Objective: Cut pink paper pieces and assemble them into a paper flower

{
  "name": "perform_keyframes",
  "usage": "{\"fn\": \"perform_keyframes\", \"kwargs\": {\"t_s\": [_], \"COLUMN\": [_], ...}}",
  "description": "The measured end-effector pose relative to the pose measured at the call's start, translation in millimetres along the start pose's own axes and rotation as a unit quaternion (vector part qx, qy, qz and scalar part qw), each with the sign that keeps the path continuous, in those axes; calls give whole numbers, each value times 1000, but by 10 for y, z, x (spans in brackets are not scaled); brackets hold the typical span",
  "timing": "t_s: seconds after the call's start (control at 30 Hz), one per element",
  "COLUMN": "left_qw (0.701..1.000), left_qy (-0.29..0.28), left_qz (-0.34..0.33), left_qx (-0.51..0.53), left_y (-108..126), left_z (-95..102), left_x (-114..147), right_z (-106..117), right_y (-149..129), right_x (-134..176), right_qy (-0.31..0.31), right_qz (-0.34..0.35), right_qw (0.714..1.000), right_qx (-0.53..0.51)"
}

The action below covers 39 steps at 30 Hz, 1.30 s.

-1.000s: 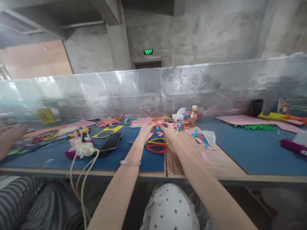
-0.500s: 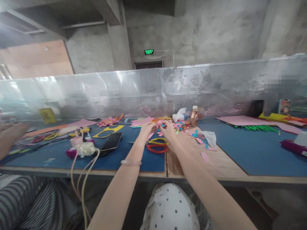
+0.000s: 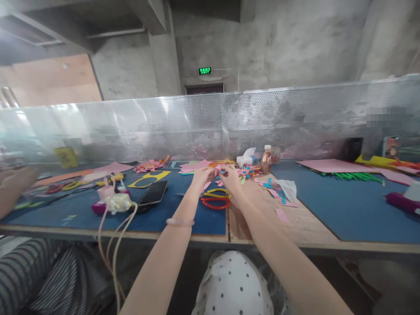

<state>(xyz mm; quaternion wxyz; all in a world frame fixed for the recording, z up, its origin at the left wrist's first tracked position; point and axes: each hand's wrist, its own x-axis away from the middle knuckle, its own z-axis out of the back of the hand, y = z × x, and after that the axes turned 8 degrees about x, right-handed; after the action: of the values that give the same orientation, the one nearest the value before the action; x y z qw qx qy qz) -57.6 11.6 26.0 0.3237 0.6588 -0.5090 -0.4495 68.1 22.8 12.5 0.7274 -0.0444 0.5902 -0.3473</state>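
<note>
Both hands meet above the table with a small piece of pink paper [image 3: 217,170] between them. My left hand [image 3: 202,176] pinches its left side, and my right hand [image 3: 231,176] has its fingertips closed on the right side. Just below the hands lie scissors with one yellow and one red handle loop [image 3: 216,203], their blades pointing left. Beyond my right hand sits a multicoloured paper flower [image 3: 249,171]. A pink paper sheet [image 3: 194,165] lies behind my left hand. The fingertips partly hide the paper's exact shape.
Paper scraps [image 3: 281,214], a tissue [image 3: 288,190] and a brown-filled bottle [image 3: 266,160] stand or lie to the right. Leftward are a phone [image 3: 155,193], yellow paper with round holes [image 3: 149,178] and a pouch with cords [image 3: 117,203]. Another person's hand [image 3: 16,183] is at far left.
Both hands stay in nearly the same place, still holding the pink paper; the fingers of my right hand have shifted slightly. The whole view has moved a little.
</note>
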Motion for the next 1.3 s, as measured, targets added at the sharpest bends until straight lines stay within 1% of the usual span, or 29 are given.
{"fn": "perform_keyframes", "kwargs": {"t_s": [0.3, 0.43, 0.53, 0.7, 0.8, 0.9, 1.07, 1.3], "left_qw": [1000, 999, 998, 998, 998, 998, 999, 996], "left_qy": [10, 32, 42, 14, 21, 24, 8, 25], "left_qz": [-8, 4, 0, -1, 7, 12, 15, 38], "left_qx": [26, 38, 36, 54, 58, 51, 50, 73], "left_y": [40, 80, 78, 77, 101, 117, 106, 96], "left_z": [-42, -83, -90, -85, -95, -99, -78, -72], "left_x": [59, 99, 102, 105, 120, 132, 118, 87], "right_z": [-33, -38, -32, 3, 31, 54, 59, 53], "right_y": [77, 73, 62, 29, -10, -43, -44, 2], "right_x": [-3, -6, -23, -59, -60, -50, -45, -24], "right_qy": [-9, -8, -19, -48, -55, -58, -53, -51], "right_qz": [24, 28, -10, -120, -148, -138, -117, -75], "right_qw": [1000, 1000, 999, 989, 984, 985, 990, 995], "right_qx": [18, 12, -24, -70, -80, -83, -65, -28]}}
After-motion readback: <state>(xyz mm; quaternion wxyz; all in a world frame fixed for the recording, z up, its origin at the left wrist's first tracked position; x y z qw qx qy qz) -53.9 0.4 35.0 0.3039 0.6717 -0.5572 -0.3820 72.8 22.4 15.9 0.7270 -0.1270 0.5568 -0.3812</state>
